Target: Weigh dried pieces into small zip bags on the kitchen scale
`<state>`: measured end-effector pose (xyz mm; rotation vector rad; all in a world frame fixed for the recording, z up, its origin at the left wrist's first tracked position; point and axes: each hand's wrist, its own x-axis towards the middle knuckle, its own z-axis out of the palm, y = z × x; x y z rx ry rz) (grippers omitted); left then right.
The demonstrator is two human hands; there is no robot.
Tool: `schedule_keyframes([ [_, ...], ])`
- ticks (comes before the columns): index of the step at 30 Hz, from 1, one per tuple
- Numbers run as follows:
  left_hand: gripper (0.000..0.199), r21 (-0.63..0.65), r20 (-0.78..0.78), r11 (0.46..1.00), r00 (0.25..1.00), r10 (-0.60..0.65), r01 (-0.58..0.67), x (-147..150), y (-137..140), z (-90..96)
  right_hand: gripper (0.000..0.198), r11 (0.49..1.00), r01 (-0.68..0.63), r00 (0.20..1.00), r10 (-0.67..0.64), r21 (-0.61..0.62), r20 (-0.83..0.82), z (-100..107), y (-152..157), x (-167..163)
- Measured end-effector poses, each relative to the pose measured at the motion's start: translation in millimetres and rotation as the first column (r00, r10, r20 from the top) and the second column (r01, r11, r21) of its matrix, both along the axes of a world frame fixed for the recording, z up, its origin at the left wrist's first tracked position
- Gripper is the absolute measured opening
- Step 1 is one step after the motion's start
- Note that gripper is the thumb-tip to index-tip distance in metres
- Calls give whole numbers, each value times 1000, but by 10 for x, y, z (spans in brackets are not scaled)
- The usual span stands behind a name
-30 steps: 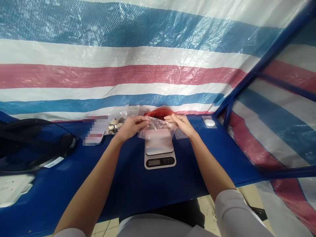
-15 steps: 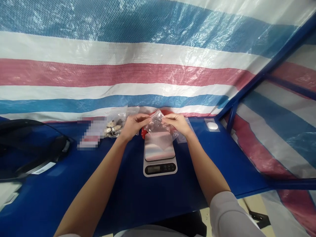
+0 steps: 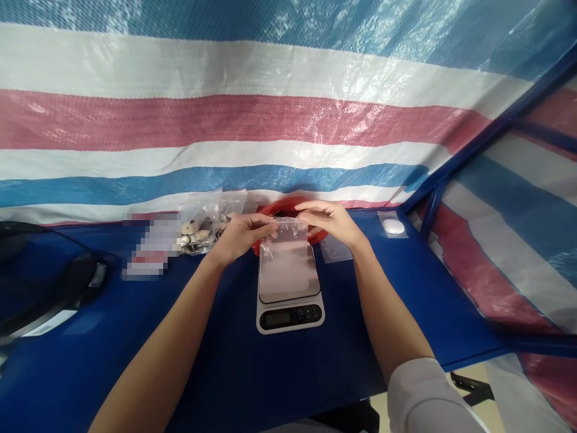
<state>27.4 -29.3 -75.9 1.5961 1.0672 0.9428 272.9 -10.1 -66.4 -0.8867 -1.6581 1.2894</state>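
Note:
A clear plastic zip bag [image 3: 288, 255], flat and with nothing visible inside, is spread over the plate of a white kitchen scale [image 3: 291, 322]. My left hand [image 3: 238, 236] pinches the bag's upper left corner between thumb and fingers. At the upper right corner, my right hand [image 3: 333, 224] grips the edge, its index finger reaching out above; part of the grip is hidden. Behind the bag sits a red plastic bag [image 3: 288, 204] with its mouth open, partly covered by my hands. The scale's display looks dark.
Zip bags of what look like dried mushroom slices [image 3: 198, 234] lie left of my left hand, beside a blurred-out packet [image 3: 153, 249]. Flat clear bags [image 3: 336, 249] lie under my right wrist. A small bag with a white round item [image 3: 393, 226] is at right; a black strapped object [image 3: 67, 294] at left.
The crumpled clear bag is now stretched flat and lowered over the scale's plate. My hands have moved slightly apart, and the red bag behind shows more. The view has tilted a little downward.

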Motion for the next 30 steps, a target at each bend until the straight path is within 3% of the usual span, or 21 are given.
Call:
schedule_keyframes([
  [4, 37, -15, -41, 999, 999, -30, 29, 10, -17, 21, 24, 989, -59, 981, 32, 136, 192, 46, -52, -41],
  [7, 41, 30, -95, 999, 995, 25, -22, 29, -30, 21, 22, 983, -53, 964, 5, 175, 265, 45, -63, -71],
  [9, 41, 135, -154, 985, 979, 131, -110, 36, -46, 34, 22, 980, -31, 955, -28, 194, 295, 36, -57, -73],
  [12, 35, 377, -246, 896, 907, 342, -236, 66, -98, 91, 20, 972, 2, 937, -85, 235, 340, 28, -42, -63],
  [15, 25, 496, -304, 833, 850, 430, -244, 139, -173, 168, 17, 956, 25, 914, -139, 291, 380, 42, -42, -61],
  [18, 38, 367, -330, 903, 876, 352, -224, 224, -219, 200, 18, 943, 26, 910, -160, 333, 382, 80, -68, -81],
  [21, 49, 73, -212, 975, 952, 223, -212, 266, -200, 164, 19, 945, -32, 921, -99, 325, 377, 120, -109, -113],
  [25, 48, -201, -8, 964, 985, 174, -172, 231, -134, 82, 20, 949, -115, 925, -5, 293, 380, 131, -146, -139],
  [30, 44, -281, 92, 950, 982, 166, -135, 171, -104, 24, 34, 979, -145, 946, 95, 142, 311, 112, -158, -148],
])
